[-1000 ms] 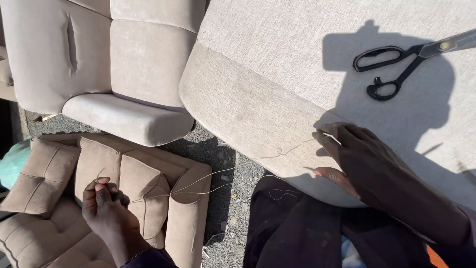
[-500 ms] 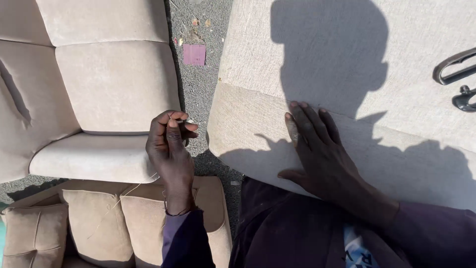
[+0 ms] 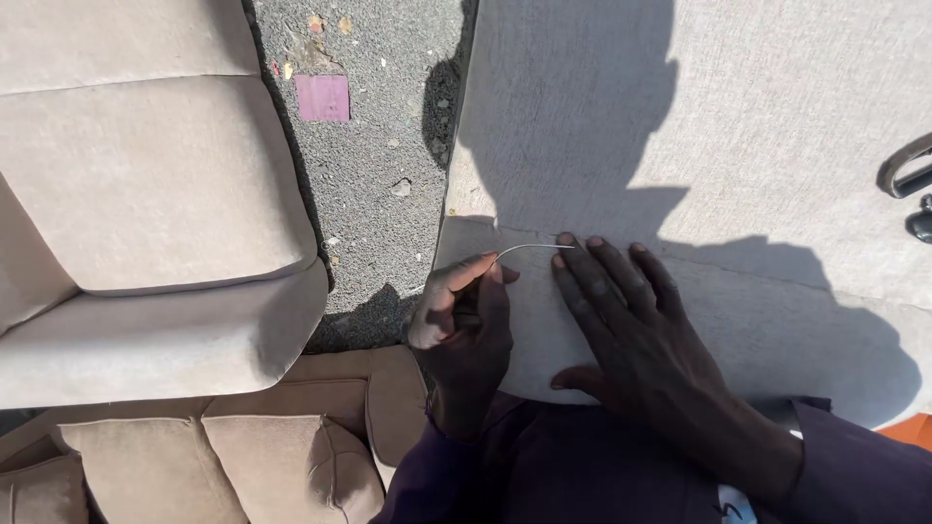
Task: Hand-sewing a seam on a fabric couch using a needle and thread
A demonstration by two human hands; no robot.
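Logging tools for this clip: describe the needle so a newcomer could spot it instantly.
Start at the grey upholstered panel on the right. At its seam, the left hand pinches a curved needle beside the flat right hand. It is the only thin, silvery arc there.

Dark purple long sleeves, bare hands.

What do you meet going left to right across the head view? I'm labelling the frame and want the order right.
Beige sofa cushion → purple square on the gravel → left hand pinching a curved needle → right hand flat on the pale fabric panel → dark scissor handles at the right edge.
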